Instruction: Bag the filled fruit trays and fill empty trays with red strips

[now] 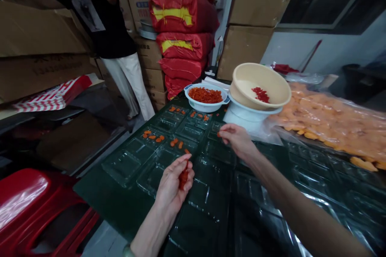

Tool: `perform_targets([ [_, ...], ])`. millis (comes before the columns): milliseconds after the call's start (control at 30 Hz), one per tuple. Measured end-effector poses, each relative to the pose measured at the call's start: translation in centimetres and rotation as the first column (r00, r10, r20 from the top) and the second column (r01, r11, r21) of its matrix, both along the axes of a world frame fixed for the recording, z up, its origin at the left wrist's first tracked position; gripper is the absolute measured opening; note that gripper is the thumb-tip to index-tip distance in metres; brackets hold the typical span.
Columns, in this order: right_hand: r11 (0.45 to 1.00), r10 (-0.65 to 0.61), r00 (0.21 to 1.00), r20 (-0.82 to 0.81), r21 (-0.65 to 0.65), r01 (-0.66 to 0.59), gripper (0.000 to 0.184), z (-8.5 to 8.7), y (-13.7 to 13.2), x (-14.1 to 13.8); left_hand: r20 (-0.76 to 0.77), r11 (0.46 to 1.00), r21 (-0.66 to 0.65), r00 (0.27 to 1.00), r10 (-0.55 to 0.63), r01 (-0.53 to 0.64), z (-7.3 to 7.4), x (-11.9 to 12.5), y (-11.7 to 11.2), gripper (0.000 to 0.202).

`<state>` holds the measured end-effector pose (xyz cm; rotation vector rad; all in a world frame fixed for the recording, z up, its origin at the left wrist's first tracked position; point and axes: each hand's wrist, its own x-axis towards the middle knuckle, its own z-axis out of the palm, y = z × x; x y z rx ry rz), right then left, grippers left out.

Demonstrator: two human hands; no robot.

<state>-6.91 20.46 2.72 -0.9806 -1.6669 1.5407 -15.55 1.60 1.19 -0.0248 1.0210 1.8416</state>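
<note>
My left hand (174, 182) is curled around a clump of red-orange food pieces (183, 177) in front of me. My right hand (237, 140) reaches over a clear plastic compartment tray (193, 130), pinching a small orange piece (218, 134) at the fingertips. Several similar pieces (158, 138) lie in the tray's compartments. Beyond it stands a white bowl (206, 107) heaped with chopped red-orange pieces. A tilted beige basin (259, 82) holding a few red pieces (261, 94) rests on a white bucket (244, 117), close to my right hand.
A plastic-covered heap of orange pieces (325, 118) lies to the right on the dark green table (96, 196). A person in a black shirt (102, 20) stands at the back left. Stacked red sacks (181, 36), cardboard boxes (247, 48) and a red chair (33, 204) surround the table.
</note>
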Motion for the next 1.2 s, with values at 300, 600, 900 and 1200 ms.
perform_targets([
  [300, 0.995, -0.097, 0.935, 0.342, 0.041, 0.088, 0.019, -3.4, 9.0, -5.0, -0.005, 1.000, 0.012, 1.000, -0.014, 0.014, 0.2, 0.1, -0.9, 0.025],
  [600, 0.993, -0.051, 0.885, 0.462, 0.120, -0.005, 0.021, -4.8, 8.4, -5.6, -0.024, 1.000, 0.010, 1.000, -0.009, 0.010, -0.3, -0.4, -1.5, 0.030],
  [900, 0.991, -0.079, 0.909, 0.409, 0.131, 0.027, 0.016, -3.2, 9.4, -4.5, -0.064, 1.000, -0.010, 0.998, 0.025, -0.025, -0.3, -0.9, -2.1, 0.032],
  [1200, 0.985, -0.108, 0.882, 0.458, 0.166, 0.034, 0.013, -2.6, 9.9, -2.4, -0.099, 0.996, 0.034, 0.992, -0.081, 0.084, -0.4, 0.4, -1.2, 0.025],
])
